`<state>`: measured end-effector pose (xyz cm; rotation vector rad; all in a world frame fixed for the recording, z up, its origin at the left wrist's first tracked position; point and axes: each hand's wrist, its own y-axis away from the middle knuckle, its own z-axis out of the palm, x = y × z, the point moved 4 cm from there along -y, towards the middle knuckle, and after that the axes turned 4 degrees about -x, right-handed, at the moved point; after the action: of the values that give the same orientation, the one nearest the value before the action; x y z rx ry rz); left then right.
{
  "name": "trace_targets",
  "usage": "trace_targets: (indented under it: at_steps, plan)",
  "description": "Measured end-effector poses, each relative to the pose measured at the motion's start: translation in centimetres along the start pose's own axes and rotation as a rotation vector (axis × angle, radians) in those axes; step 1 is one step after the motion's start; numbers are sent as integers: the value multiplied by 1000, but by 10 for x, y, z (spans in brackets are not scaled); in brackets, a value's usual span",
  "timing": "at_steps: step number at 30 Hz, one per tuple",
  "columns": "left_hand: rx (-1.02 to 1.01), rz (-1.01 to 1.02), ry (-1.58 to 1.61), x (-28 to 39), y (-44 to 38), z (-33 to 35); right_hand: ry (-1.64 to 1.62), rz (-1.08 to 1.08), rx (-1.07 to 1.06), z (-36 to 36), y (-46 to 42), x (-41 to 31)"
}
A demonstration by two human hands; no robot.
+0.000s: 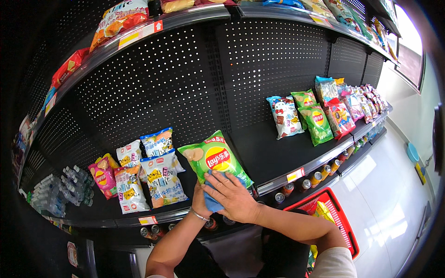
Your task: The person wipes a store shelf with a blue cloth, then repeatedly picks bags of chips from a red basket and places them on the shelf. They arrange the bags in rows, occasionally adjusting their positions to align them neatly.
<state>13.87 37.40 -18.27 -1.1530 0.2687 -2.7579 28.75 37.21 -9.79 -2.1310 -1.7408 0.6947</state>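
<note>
A green Lay's chip bag (219, 156) is held tilted up just above the front part of the black shelf (264, 146). My left hand (199, 201), with a metal bracelet at the wrist, grips its lower left edge, and some of the fingers are hidden behind the bag. Across the bag's lower front lies my right hand (231, 195), palm down, pressing a blue cloth (211, 204) against the packaging. The cloth is partly covered by the right hand's fingers.
White snack bags (162, 180) and a pink chip bag (103, 177) stand left, beside plastic bottles (74, 186). More snack bags (316, 121) line the right. Drink cans (316, 179) sit below. A red shopping basket (347, 222) is on the floor. An upper shelf edge (194, 15) overhangs.
</note>
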Motion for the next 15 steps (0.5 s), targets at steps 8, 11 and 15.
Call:
trace_targets:
  at_steps: [8, 11, 15]
  plan:
    - [193, -36, -51, 0, 1, 28, -73, 356, 248, -10, 2, 60]
    - [138, -71, -72, 4, 3, 39, -549, 590, 299, 10, 20, 103]
    - [137, -176, -75, 4, 5, 30, -1330, 791, 180, 14, 26, 109]
